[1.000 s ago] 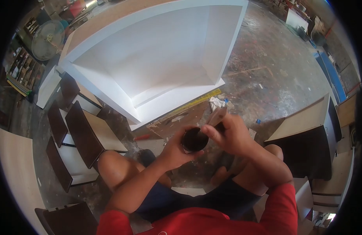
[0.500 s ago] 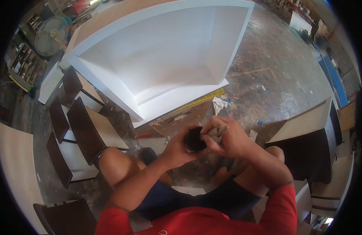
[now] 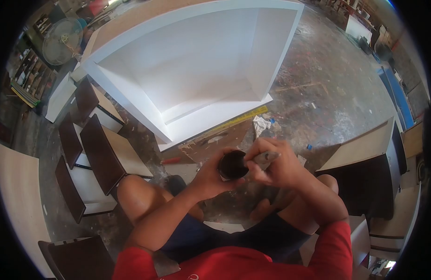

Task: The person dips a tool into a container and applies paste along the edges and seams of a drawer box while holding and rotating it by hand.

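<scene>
White cabinet at 11 o'clock from a dark container near centre. The left hand, at the container's 8 o'clock, wraps its fingers round it; the right hand, at 3 o'clock, has fingers closed on a pale handle.

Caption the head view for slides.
Left hand holds a dark-mouthed round container, right hand a pale handle, facing a white open cabinet.

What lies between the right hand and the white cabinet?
In the head view, a crumpled white scrap, blue bit, brown sheet and yellow strip show between the right hand and cabinet.
</scene>
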The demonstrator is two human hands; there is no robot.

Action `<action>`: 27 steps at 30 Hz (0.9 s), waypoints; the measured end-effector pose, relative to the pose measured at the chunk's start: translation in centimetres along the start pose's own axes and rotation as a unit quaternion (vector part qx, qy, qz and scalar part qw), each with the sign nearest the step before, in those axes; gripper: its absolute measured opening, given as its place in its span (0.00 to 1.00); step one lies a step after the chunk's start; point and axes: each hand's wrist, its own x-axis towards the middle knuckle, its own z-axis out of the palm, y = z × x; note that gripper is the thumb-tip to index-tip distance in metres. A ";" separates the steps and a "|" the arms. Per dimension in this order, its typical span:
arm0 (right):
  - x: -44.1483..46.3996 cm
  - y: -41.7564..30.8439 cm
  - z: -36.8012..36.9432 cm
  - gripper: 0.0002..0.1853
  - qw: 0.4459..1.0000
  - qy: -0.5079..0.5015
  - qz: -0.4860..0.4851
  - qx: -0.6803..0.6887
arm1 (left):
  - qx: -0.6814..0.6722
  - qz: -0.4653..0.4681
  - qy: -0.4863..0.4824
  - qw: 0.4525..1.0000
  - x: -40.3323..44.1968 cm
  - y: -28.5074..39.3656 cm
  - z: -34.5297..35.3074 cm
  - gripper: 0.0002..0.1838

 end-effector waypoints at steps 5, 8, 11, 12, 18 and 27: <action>-0.1 0.7 1.0 0.11 0.999 0.011 -0.021 -0.028 | 0.028 0.041 0.011 0.999 0.0 -0.3 0.2 0.41; 0.0 0.2 -0.2 0.10 0.999 0.000 0.033 -0.037 | 0.013 0.007 0.004 1.000 -0.1 -0.1 0.4 0.41; -0.1 0.4 0.7 0.10 0.999 0.019 0.032 -0.027 | 0.034 0.024 0.000 0.999 0.0 -0.4 0.2 0.41; -0.1 0.4 0.8 0.10 0.999 0.008 0.044 -0.027 | 0.027 0.025 0.001 0.999 0.1 -0.6 0.2 0.41; -0.1 0.5 -0.7 0.12 0.997 0.051 0.058 -0.006 | 0.002 0.052 0.009 0.999 0.1 -0.7 0.5 0.41; -0.3 1.6 -0.1 0.17 0.973 0.131 0.141 0.129 | -0.050 0.012 -0.012 0.999 -0.1 -0.5 0.6 0.41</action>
